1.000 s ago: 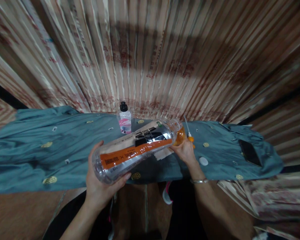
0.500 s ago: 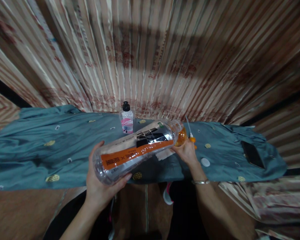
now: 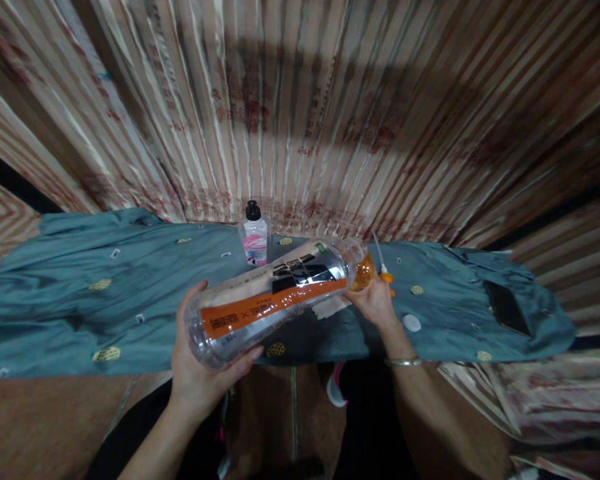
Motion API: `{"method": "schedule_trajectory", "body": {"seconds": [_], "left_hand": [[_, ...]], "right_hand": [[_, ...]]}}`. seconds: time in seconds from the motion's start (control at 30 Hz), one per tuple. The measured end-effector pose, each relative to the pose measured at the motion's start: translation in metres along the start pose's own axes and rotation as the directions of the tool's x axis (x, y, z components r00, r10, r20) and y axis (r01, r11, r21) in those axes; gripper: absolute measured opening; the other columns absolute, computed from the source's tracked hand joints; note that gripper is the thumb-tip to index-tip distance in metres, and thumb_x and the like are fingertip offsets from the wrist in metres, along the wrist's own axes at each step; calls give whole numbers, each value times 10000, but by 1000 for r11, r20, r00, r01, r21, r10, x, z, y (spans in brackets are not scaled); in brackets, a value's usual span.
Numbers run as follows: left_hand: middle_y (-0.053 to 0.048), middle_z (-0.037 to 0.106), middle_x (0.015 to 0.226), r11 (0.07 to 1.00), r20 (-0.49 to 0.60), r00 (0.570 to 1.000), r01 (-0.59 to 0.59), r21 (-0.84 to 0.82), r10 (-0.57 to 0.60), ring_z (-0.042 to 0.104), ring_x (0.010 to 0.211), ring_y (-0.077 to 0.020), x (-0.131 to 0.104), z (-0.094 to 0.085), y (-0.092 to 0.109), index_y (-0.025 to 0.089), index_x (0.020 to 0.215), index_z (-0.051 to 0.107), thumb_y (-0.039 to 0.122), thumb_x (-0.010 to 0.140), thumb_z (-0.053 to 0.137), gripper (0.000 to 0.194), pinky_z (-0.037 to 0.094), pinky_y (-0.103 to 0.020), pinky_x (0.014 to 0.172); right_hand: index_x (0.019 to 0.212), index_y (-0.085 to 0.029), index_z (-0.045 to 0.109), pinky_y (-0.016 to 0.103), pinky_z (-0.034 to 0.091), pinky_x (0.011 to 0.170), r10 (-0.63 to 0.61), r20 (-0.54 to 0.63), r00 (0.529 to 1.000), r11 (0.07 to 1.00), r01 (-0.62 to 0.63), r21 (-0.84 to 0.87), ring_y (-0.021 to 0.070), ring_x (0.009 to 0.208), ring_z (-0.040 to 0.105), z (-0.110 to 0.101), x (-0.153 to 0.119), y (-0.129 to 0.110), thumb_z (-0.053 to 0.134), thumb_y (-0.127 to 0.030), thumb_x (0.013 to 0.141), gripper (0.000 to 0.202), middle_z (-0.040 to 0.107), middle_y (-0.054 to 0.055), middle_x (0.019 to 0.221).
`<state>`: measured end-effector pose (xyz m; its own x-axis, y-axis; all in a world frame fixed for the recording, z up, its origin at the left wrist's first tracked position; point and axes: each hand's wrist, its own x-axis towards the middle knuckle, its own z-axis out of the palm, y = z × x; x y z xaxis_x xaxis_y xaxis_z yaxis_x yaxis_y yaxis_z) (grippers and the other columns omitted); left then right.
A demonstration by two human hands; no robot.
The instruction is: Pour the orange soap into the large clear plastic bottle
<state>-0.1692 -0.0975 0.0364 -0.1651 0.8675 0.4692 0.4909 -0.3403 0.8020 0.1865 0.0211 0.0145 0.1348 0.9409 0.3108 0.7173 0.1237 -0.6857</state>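
Note:
A large clear bottle with an orange and silver label lies tilted in the air, its neck to the right. My left hand is wrapped round its base. My right hand grips a small container of orange liquid at the large bottle's mouth. Just beyond that hand is an orange pump top with a thin tube. A white round cap lies right of my right wrist. Under the bottle's neck a pale piece of paper or cloth is partly hidden.
The teal cloth covers a narrow table. A black-capped bottle with a pink label stands at the back. A dark phone lies at the right. Striped curtains hang behind.

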Motion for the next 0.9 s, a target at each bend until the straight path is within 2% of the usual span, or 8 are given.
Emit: {"method": "schedule_trajectory", "body": {"seconds": [0.13,0.27,0.4,0.53,0.67,0.9], "left_hand": [[-121,805,1298,999,-7,999,32,-28,-32,853,1110,-375,1,0,1,271,1651,455,410,711,1012,1102,751,-545,970],[-125,805,1293,994,-10,995,96,-55,-97,847,1127,-389,1,-1,4,274,1640,456,409,672,1026,1132,736,-585,1002],[-120,803,1287,993,-19,994,110,-41,-111,845,1123,-385,1,-1,5,272,1620,489,417,670,1023,1099,733,-585,1005],[-120,799,1291,993,-35,994,105,-55,-107,838,1119,-400,1,0,3,258,1601,515,447,602,1050,1149,733,-591,994],[-112,789,1334,994,-63,994,88,-56,-92,828,1163,-407,1,1,3,283,1599,538,448,627,1040,1106,717,-588,1044],[-132,791,1302,990,-26,992,122,-66,-124,830,1164,-411,1,-1,3,272,1602,493,429,620,1045,1137,710,-619,1053]], "right_hand": [[1197,-190,715,596,666,968,19,5,1000,1000,-19,-12,437,1063,836,-1,1,-1,743,-825,735,786,860,194,1120],[1213,-190,719,585,666,983,11,8,1000,1000,-11,0,421,1063,838,0,1,0,754,-792,746,762,864,184,1129],[1219,-203,725,568,670,971,1,-13,1000,1000,-1,-14,421,1074,838,2,1,2,796,-751,744,729,868,175,1129],[1237,-208,726,548,671,973,-20,-18,1000,1000,20,-19,410,1083,840,2,1,3,800,-725,755,711,871,164,1134],[1248,-195,717,557,671,971,-12,1,1000,1000,12,-20,405,1056,843,1,1,3,787,-723,755,725,872,165,1127],[1227,-190,713,568,671,943,-1,2,1000,1000,1,-26,424,1031,839,0,0,1,784,-749,746,741,864,186,1111]]}}
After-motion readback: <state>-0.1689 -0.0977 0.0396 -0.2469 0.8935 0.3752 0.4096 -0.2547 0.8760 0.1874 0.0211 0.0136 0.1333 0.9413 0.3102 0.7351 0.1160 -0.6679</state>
